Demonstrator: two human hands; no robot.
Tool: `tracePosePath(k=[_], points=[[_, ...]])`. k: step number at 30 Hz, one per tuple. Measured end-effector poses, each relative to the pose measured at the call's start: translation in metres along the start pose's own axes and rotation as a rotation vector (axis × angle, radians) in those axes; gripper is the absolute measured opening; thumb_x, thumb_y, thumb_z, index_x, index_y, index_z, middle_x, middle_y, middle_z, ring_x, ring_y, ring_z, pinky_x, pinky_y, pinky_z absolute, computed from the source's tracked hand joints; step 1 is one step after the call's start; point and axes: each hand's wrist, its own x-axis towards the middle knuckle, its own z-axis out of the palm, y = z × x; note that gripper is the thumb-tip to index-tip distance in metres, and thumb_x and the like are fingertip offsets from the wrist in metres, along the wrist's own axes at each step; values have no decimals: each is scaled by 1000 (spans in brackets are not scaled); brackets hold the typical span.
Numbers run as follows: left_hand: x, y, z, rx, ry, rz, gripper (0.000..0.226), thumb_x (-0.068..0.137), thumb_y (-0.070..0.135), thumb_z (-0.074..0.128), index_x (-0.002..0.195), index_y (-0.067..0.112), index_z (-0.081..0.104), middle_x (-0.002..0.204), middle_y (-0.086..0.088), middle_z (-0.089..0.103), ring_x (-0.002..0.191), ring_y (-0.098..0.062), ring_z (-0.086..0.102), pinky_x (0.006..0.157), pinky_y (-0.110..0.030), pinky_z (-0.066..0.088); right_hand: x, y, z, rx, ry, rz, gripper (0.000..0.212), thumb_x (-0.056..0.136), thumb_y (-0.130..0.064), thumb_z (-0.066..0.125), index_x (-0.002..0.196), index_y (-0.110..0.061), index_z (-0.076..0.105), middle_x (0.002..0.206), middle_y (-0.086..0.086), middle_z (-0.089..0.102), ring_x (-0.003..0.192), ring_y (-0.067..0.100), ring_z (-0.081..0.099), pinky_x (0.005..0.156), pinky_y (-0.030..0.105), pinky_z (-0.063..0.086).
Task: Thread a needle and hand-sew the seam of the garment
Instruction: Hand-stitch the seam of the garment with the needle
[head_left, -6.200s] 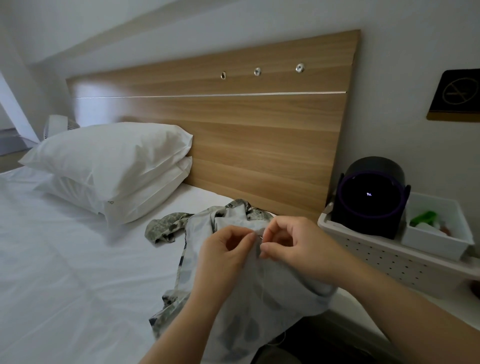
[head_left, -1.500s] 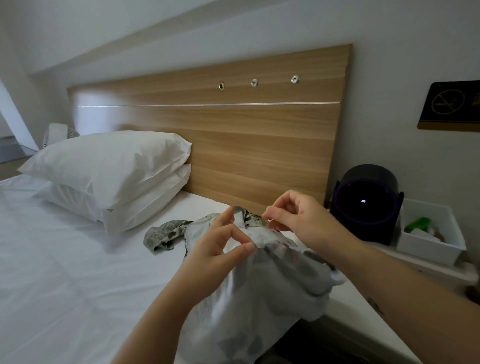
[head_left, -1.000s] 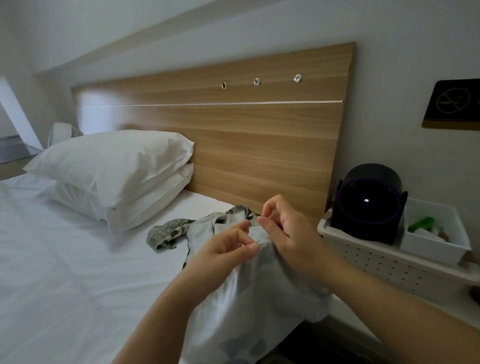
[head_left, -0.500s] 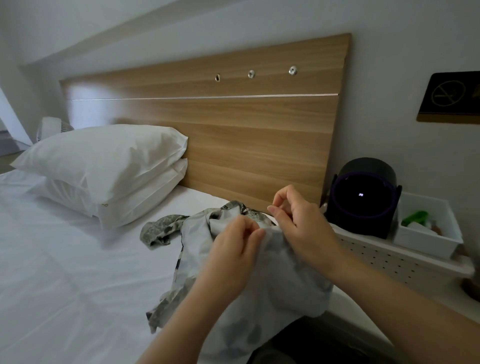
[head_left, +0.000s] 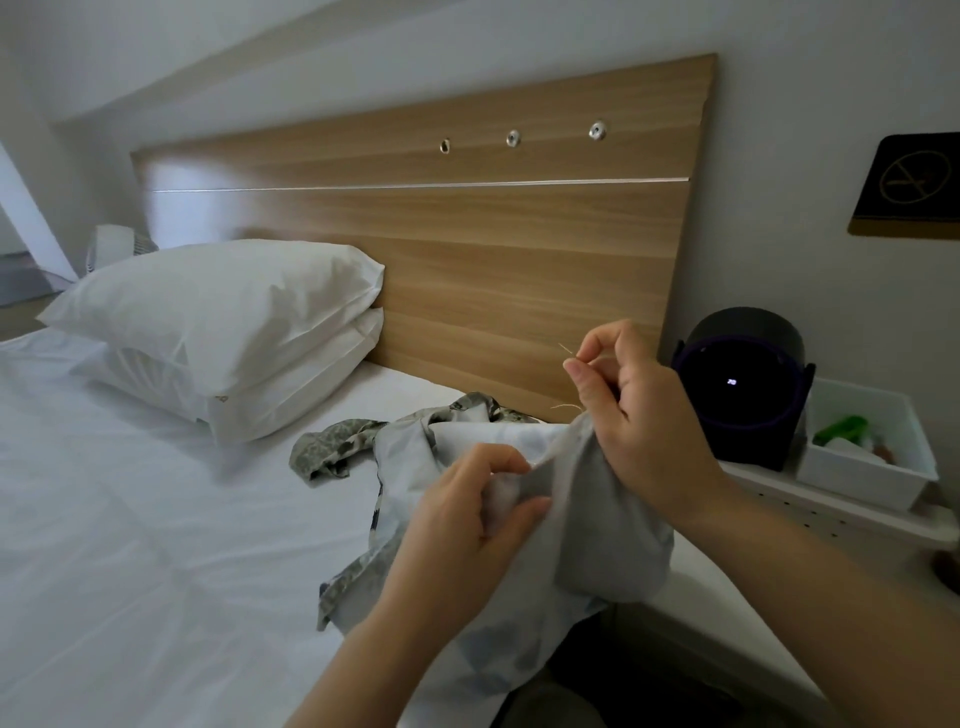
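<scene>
Bed lies white beneath left hand gripping garment, right hand pinching needle.

We are looking at a bedroom, and it reads more like a hotel room than a home. A bed made up in plain white sheets fills the left and centre of the frame, with two white pillows stacked against a wide wooden headboard. On the wall at the upper right hangs a dark no-smoking sign. Below it, a white bedside shelf carries a dark round device and a small white bin.
</scene>
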Motion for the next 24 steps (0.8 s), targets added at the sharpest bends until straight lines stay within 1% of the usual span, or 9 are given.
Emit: tracePosePath(k=[2,5,8,9,12,14,19,22,24], points=[[-4,2,-2,-69,44,-65,31,77,23,78,84,40,53,72,17,58,61,-2,50,58,-5,36,-1,0,0,-36,19,-42,9,96,-11,51,89,-12,44,50,-4,39,46,14,39,47,15,32],[-6,10,-4,-235,8,-217,23,77,28,77,87,38,59,83,16,63,59,-8,51,55,-11,40,-3,0,1,-58,35,-81,7,95,-11,51,91,-9,46,50,-5,39,46,16,40,46,15,31],[-7,14,-5,-308,-62,-312,12,77,29,76,82,32,65,70,5,63,54,-5,48,51,-16,40,-5,-1,3,-68,41,-107,7,95,-10,52,91,-9,46,50,-7,38,46,17,40,46,15,31],[-7,16,-5,-327,-85,-332,10,78,28,76,80,30,66,72,4,65,55,-4,50,52,-18,42,-5,-2,3,-71,46,-118,9,95,-9,52,91,-12,44,51,-7,39,46,19,41,45,17,32],[-7,18,-3,-362,-116,-338,8,78,25,76,74,28,69,89,14,70,74,1,61,68,-21,50,-7,-4,4,-86,63,-145,13,95,-10,52,91,-16,41,52,-13,38,46,17,42,44,18,33],[-8,18,-1,-347,-110,-335,9,77,24,77,72,29,71,96,20,68,86,4,62,75,-21,49,-8,-5,4,-75,59,-145,11,95,-12,50,91,-16,41,51,-13,37,45,13,40,43,16,31],[-7,18,1,-275,-134,-326,7,75,34,78,72,32,71,106,29,59,85,4,59,70,-11,45,-9,-4,2,-41,46,-147,9,95,-13,49,91,-15,42,50,-13,35,42,8,38,44,11,29],[0,20,-1,-316,-255,-361,12,74,38,78,69,31,69,107,35,57,82,8,61,70,-12,43,-9,-4,0,-21,31,-144,9,95,-13,49,91,-16,42,50,-12,37,43,7,39,45,11,31],[7,20,-3,-392,-371,-388,16,75,35,79,65,30,67,106,32,61,79,8,61,73,-18,43,-8,-4,0,-13,23,-142,9,94,-14,50,91,-16,42,50,-11,38,43,7,39,45,11,31]])
